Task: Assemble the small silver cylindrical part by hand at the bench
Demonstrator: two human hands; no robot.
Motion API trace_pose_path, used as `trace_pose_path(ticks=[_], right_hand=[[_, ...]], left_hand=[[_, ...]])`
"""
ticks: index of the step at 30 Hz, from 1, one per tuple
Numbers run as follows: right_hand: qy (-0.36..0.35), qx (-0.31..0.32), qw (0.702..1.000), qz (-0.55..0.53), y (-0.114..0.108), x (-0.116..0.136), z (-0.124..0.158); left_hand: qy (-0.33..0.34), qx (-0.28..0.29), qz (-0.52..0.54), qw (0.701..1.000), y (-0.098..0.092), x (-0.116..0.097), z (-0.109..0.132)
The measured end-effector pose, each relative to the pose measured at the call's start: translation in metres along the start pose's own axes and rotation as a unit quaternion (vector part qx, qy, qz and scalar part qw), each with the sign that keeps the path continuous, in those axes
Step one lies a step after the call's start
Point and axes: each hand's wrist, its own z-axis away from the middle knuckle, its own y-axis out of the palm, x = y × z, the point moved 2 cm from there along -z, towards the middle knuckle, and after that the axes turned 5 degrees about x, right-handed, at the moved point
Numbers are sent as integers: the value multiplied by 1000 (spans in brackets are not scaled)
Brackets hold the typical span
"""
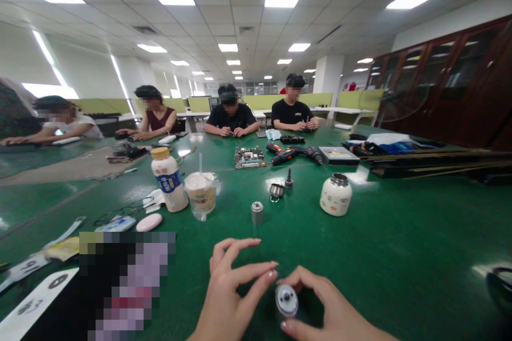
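Observation:
My right hand [316, 298] grips a small silver metal cylinder [287, 301] between thumb and fingers. The cylinder's round end, with dark holes around its centre, faces up towards me. Just left of it, my left hand [240, 287] pinches thumb and index fingertip together, its other fingers raised. Whatever may be between those fingertips is too small to make out. A second silver cylinder [257, 212] stands upright on the green table [384, 256], beyond my hands. Farther back are a metal cup-like part with a ring [276, 192] and a dark grey stepped part [288, 179].
A white bottle [170, 181] and a plastic drink cup [200, 194] stand at left, a lidless cream jar [336, 195] at right. Behind lie a circuit board [249, 157] and power drills [294, 153]. Several people sit across the table. A pink oval case [149, 222] lies left.

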Motion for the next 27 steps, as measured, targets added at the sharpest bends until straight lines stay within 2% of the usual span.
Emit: trace_pose_path(ticks=[4,9,15,19,23,27], right_hand=[[-7,-2,1000,-10,1,4,0],[-14,0,1000,-20,1,3,0],[-131,-43,989,-54,-10,4,7],[-172,-19,983,-59,-14,9,8],[-178,-32,982,-45,-13,6,7],[-133,-109,984,-35,-15,-2,7]], left_hand=[[49,28,12,998,0,-16,6],[58,56,26,996,6,-15,10],[29,85,87,992,24,-2,23],[27,94,67,993,28,0,22],[30,112,57,992,25,-4,19],[21,117,53,991,21,-7,17]])
